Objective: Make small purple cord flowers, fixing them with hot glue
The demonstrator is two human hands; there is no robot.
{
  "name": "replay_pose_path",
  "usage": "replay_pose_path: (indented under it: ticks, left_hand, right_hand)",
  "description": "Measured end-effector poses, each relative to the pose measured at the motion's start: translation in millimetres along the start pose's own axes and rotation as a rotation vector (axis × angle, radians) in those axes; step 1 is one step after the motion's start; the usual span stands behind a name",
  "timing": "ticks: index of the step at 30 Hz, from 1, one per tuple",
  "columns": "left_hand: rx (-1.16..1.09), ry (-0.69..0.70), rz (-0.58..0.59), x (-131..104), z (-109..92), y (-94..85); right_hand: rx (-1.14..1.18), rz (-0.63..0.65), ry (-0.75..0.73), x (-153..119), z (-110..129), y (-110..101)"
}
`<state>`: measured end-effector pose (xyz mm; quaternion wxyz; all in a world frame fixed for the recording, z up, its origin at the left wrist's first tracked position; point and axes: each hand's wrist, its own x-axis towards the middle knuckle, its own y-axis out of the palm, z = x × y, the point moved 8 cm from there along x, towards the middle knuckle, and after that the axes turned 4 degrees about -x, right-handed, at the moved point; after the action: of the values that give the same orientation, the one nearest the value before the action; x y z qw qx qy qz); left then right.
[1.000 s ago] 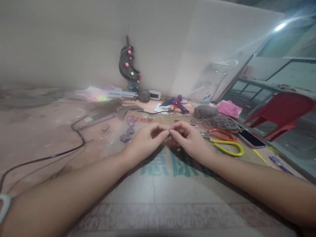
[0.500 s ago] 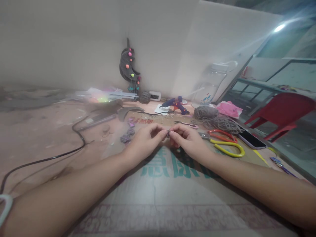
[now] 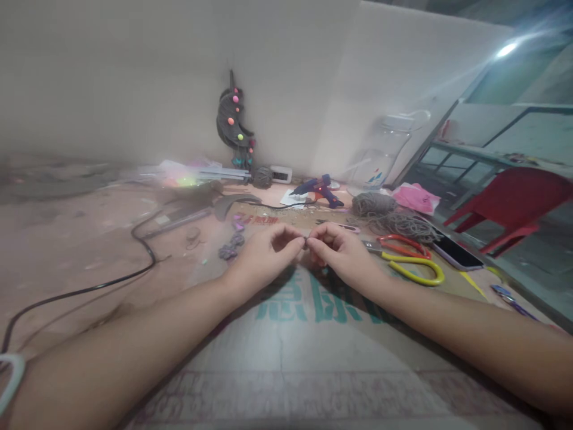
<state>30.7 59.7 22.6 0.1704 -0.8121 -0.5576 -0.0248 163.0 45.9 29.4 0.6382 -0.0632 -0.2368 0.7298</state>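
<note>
My left hand (image 3: 271, 254) and my right hand (image 3: 342, 254) meet above a printed cardboard sheet (image 3: 290, 352). Thumb and fingers of each are pinched together on one small dark piece (image 3: 305, 241), mostly covered by the fingertips; its kind does not show. Left of my left hand lie small grey-purple yarn-like pieces (image 3: 230, 246). Close to my right hand are scissors (image 3: 414, 269) with a yellow and a red handle. Behind that hand, partly covered by it, lies a pink-handled cutting tool (image 3: 344, 227).
A blue glue gun (image 3: 320, 190) rests at the back. Grey yarn (image 3: 373, 204), a phone (image 3: 459, 251) and a clear jug (image 3: 382, 158) are on the right. A black cable (image 3: 85, 289) crosses the left side. A decorated grey crescent (image 3: 230, 119) hangs on the wall.
Almost nothing differs. The fingertips of both hands have shifted very slightly around the small dark piece, and both hands stay in the same place.
</note>
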Motion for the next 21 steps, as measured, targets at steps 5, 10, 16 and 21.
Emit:
replay_pose_path:
  ticks: [5,10,16,21]
  left_hand:
    - [0.013,0.026,-0.005,0.5,-0.1,-0.6]
    - [0.037,0.075,-0.009,1.8,-1.8,-2.2]
    - [-0.01,0.07,0.028,2.1,0.5,1.5]
    - [-0.005,0.072,0.031,1.0,0.4,1.3]
  right_hand:
    - [0.017,0.004,0.01,-0.8,-0.1,0.8]
    - [0.047,0.029,0.001,-0.9,-0.7,2.7]
    - [0.029,0.024,0.007,-0.2,-3.1,2.1]
    - [0.005,0.012,-0.004,-0.4,-1.1,1.0]
